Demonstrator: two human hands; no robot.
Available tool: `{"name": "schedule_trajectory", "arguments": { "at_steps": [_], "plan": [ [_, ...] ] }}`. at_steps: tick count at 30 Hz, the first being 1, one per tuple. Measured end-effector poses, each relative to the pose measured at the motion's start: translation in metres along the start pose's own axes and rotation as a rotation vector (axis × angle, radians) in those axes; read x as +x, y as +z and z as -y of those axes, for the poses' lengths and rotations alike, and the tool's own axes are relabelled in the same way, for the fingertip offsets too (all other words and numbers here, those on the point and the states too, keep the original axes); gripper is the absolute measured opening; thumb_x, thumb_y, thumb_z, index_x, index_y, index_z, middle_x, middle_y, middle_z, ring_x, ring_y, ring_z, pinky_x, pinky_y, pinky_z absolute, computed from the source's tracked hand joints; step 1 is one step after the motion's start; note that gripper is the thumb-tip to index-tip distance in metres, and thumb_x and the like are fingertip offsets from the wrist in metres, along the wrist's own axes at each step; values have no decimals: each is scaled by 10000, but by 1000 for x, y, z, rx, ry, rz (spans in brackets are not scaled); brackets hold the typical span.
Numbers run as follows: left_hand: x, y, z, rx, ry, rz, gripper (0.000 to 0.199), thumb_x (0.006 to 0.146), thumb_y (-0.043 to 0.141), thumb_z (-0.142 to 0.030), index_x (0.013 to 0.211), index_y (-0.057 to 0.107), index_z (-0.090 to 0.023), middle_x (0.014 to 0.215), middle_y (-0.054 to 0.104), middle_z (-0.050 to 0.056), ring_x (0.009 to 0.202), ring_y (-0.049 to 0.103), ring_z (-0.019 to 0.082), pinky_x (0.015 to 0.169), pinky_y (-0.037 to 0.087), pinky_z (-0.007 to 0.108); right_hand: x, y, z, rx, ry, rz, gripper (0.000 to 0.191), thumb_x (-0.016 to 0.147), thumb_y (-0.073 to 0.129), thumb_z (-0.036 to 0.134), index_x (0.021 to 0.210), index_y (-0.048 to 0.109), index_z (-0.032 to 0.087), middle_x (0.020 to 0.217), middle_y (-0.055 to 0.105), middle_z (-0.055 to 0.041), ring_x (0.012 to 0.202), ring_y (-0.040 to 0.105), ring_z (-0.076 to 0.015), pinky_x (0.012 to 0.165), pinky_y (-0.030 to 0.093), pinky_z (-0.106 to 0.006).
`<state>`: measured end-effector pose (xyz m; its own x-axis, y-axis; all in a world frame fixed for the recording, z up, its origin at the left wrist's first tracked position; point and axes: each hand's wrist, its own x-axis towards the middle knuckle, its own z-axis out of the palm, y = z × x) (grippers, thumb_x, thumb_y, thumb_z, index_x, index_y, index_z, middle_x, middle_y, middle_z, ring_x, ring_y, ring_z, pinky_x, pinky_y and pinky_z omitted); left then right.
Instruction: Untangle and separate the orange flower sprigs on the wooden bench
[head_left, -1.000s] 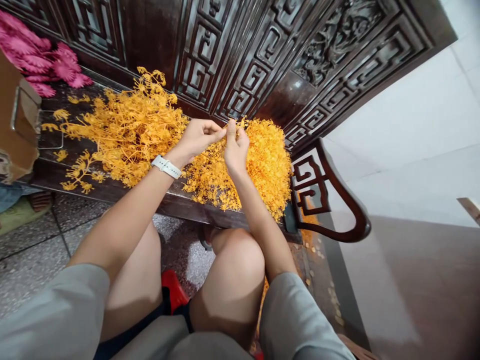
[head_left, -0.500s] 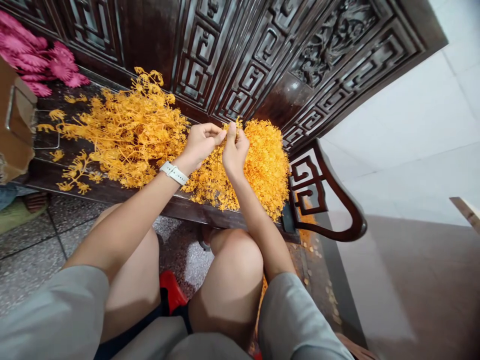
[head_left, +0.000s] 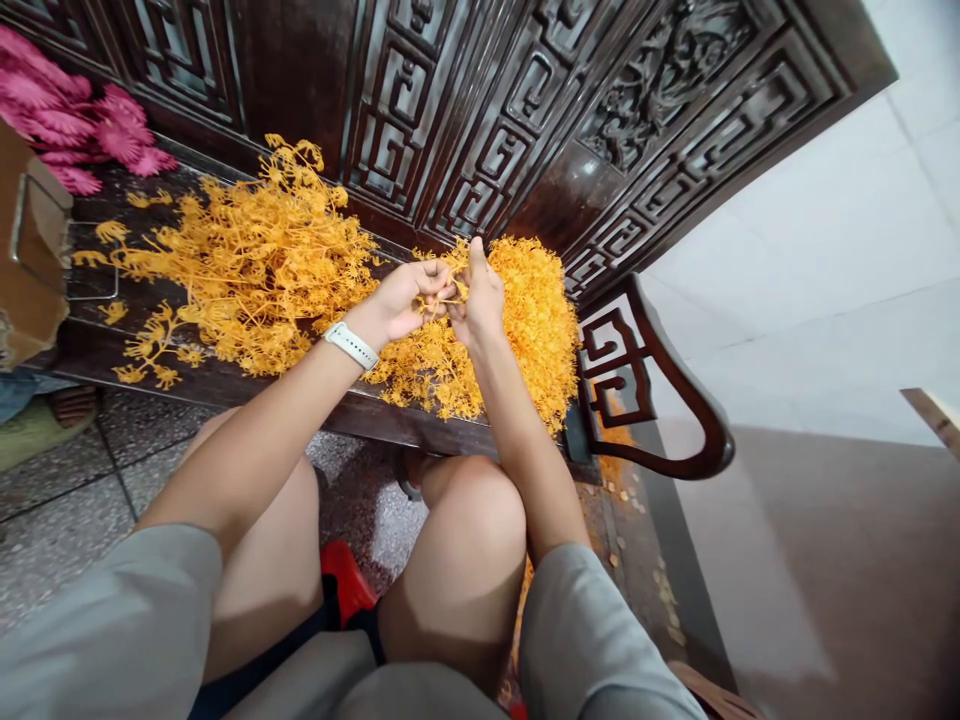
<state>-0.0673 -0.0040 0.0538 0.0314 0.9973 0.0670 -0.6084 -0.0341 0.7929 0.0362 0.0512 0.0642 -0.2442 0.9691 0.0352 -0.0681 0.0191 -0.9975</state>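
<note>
My left hand (head_left: pixel 406 298) has its fingers pinched on a thin yellow-orange artificial flower sprig (head_left: pixel 459 290). Close against it, my right hand (head_left: pixel 482 302) grips the same sprig, with the thumb pointing up. Part of the sprig is hidden by my fingers. Both hands hover over a bench where yellow-orange flower pieces lie. Left of them spreads a loose heap of branching flower stems (head_left: pixel 259 265). To the right and under my hands is a denser pile of small yellow-orange flowers (head_left: pixel 536 320).
The dark wooden bench (head_left: pixel 360 415) has a carved back (head_left: pixel 480 130) and a curved armrest (head_left: pixel 716 450) at right. Pink artificial flowers (head_left: pixel 124 130) and a cardboard box (head_left: pixel 34 250) sit at far left. Yellow-orange bits (head_left: pixel 619 450) lie beyond the armrest.
Both hands have come slightly lower and turned. The sprig shows more between them now, and my right thumb has straightened upward. The heaps look unchanged.
</note>
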Motion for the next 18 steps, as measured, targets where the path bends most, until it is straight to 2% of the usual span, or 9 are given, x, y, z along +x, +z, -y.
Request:
{"name": "schedule_trajectory", "arguments": {
  "at_steps": [5, 10, 14, 18],
  "plan": [
    [1, -5, 1, -142, -32, 98, 206, 773, 630, -53, 636, 517, -155, 613, 491, 13, 451, 372, 52, 430, 249, 176, -7, -1, 10, 152, 150, 18, 562, 876, 684, 773, 750, 518, 252, 476, 296, 105, 360, 257, -65, 349, 180, -243],
    [0, -12, 0, -160, -14, 185, 206, 782, 669, -78, 632, 547, -145, 565, 479, 8, 432, 375, 48, 420, 266, 163, -15, -4, 22, 230, 243, 146, 554, 876, 711, 740, 732, 505, 246, 436, 265, 125, 335, 205, -48, 342, 127, -228],
    [-5, -13, -5, -143, 13, 225, 206, 768, 723, -119, 637, 566, -144, 566, 477, 4, 420, 345, 42, 420, 250, 182, -20, -6, 27, 227, 203, 253, 594, 856, 694, 785, 723, 487, 244, 443, 281, 124, 344, 178, -39, 345, 140, -219],
    [-7, -7, -12, -93, 23, 180, 228, 877, 753, -269, 730, 620, -156, 582, 422, -16, 450, 335, 57, 442, 248, 207, -19, -7, 23, 144, 72, 191, 614, 846, 666, 829, 762, 509, 241, 494, 329, 100, 388, 239, -50, 368, 192, -226]
  ]
}}
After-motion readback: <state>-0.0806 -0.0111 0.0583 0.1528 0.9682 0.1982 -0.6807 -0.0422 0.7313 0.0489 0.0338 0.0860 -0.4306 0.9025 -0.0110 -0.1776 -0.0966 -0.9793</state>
